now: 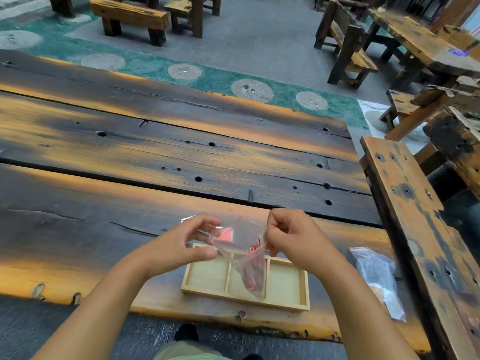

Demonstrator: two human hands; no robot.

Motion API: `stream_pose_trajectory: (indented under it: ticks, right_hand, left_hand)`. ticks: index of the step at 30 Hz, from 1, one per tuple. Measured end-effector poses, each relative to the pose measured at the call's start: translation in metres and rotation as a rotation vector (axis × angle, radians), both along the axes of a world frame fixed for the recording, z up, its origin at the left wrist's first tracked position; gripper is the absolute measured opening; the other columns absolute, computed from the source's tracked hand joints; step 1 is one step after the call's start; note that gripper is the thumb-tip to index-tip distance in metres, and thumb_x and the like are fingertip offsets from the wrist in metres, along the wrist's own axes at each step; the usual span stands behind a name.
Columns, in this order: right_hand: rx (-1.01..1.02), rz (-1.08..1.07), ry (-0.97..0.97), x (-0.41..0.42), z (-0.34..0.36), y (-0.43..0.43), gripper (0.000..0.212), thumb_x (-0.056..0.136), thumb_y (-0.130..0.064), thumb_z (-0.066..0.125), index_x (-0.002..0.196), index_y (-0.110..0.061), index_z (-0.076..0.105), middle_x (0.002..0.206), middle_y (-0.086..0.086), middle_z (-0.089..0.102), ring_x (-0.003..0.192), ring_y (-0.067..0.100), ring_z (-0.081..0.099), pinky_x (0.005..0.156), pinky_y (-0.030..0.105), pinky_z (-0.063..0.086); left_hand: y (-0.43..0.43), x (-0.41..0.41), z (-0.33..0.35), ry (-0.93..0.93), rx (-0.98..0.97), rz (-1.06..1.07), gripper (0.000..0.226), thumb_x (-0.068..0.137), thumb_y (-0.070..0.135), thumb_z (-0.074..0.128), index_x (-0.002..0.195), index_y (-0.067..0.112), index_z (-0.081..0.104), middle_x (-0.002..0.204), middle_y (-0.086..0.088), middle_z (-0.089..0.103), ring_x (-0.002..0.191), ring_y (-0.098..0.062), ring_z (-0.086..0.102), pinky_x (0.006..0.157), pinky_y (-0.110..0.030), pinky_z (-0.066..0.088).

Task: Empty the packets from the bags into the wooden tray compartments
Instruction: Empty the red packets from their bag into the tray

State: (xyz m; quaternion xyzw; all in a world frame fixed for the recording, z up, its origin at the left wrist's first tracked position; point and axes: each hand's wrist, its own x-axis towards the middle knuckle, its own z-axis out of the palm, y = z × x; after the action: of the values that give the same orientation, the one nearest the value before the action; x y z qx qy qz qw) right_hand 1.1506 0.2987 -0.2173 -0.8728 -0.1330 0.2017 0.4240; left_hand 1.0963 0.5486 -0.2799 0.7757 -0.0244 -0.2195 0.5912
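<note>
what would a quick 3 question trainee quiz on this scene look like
1. True or false: both hands grip the clear bag of red packets.
2. How many compartments does the wooden tray have?
3. Where does the second bag lie: A) in the tray, B) on the table right of the tray?

Key: 1 true, left hand and right hand pinch its top; 2 three; 3 B.
</note>
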Motion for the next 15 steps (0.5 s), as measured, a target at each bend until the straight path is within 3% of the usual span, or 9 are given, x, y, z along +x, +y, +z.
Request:
stream_pose_trajectory:
  ticks: [2,4,7,11,15]
  right_hand:
    - [0.044,-0.019,-0.003,0.003,0.012,0.003,0.022,0.083,0.000,0.052,0.063,-0.011,0.053,0.057,0.001,0.067,0.055,0.014,0.067,0.068,0.048,0.058]
    - [0.107,-0.045,-0.004,0.007,0.023,0.005,0.018,0.085,0.003,0.051,0.068,-0.002,0.054,0.059,0.003,0.067,0.054,0.013,0.066,0.063,0.036,0.056]
    - [0.257,-0.062,0.029,0.010,0.041,0.008,0.015,0.085,0.003,0.054,0.071,0.008,0.052,0.065,0.013,0.066,0.053,0.016,0.063,0.058,0.025,0.053]
    - [0.440,-0.034,0.072,0.008,0.062,0.013,0.011,0.075,-0.007,0.053,0.065,-0.005,0.054,0.067,0.019,0.062,0.053,0.020,0.059,0.058,0.025,0.051]
    - [0.628,0.004,0.103,0.006,0.083,0.019,0.020,0.075,-0.005,0.051,0.058,-0.015,0.054,0.063,0.012,0.061,0.052,0.022,0.055,0.057,0.029,0.048]
  left_hand:
    - [-0.007,-0.002,0.002,0.020,-0.036,-0.101,0.085,0.068,0.050,0.077,0.142,0.051,0.033,0.137,0.030,0.048,0.128,0.009,0.046,0.103,-0.024,0.045]
    - [-0.018,-0.001,0.006,-0.014,-0.035,-0.149,0.102,0.068,0.048,0.080,0.146,0.059,0.015,0.152,0.029,0.029,0.139,0.012,0.029,0.113,-0.030,0.037]
    - [-0.035,0.003,0.018,-0.144,-0.013,-0.054,0.115,0.066,0.042,0.086,0.143,0.065,0.004,0.155,0.030,0.016,0.141,0.014,0.018,0.116,-0.030,0.028]
    - [-0.042,0.007,0.041,-0.293,-0.098,0.089,0.116,0.064,0.038,0.090,0.146,0.058,0.011,0.147,0.038,0.030,0.128,0.024,0.030,0.096,-0.005,0.036]
    - [-0.041,0.011,0.058,-0.485,-0.281,0.176,0.110,0.064,0.043,0.085,0.151,0.032,0.020,0.127,-0.001,0.061,0.131,-0.013,0.051,0.099,-0.018,0.045]
